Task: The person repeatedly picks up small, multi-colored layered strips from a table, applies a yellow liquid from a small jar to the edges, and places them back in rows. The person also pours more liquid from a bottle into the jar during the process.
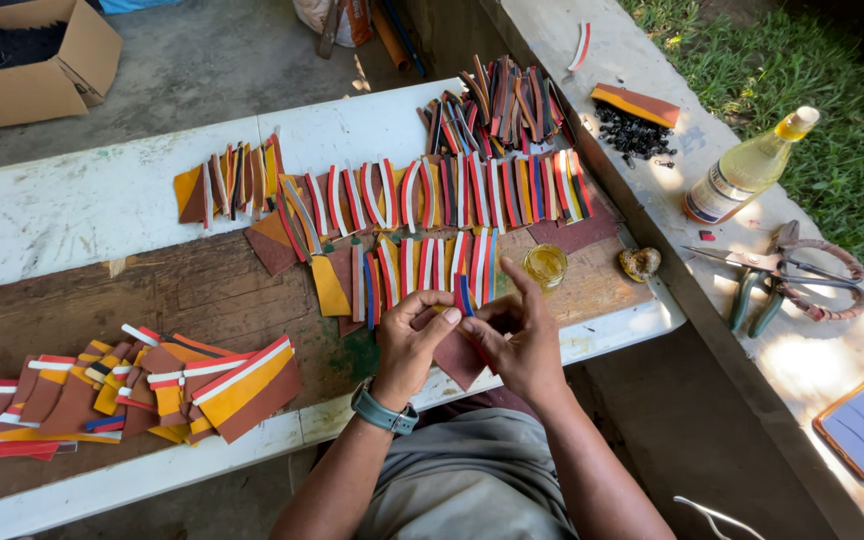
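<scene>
Both hands meet over the near edge of a worn white and brown bench [72, 210]. My left hand [414, 335], with a grey watch on its wrist, pinches a small bundle of striped rubber strips [464, 296] in blue, red and white. My right hand [524, 338] grips the same bundle from the other side, forefinger raised. A brown rubber piece [457, 360] lies under the hands. Rows of coloured layered strips [452, 195] cover the bench just beyond them.
A pile of layered brown, orange and white pieces [152, 390] sits at the left. A small jar of yellow glue [545, 265] stands by my right hand. On the concrete ledge lie a bottle [747, 168], scissors and pliers [777, 272], black bits [632, 132]. A cardboard box [32, 60] is far left.
</scene>
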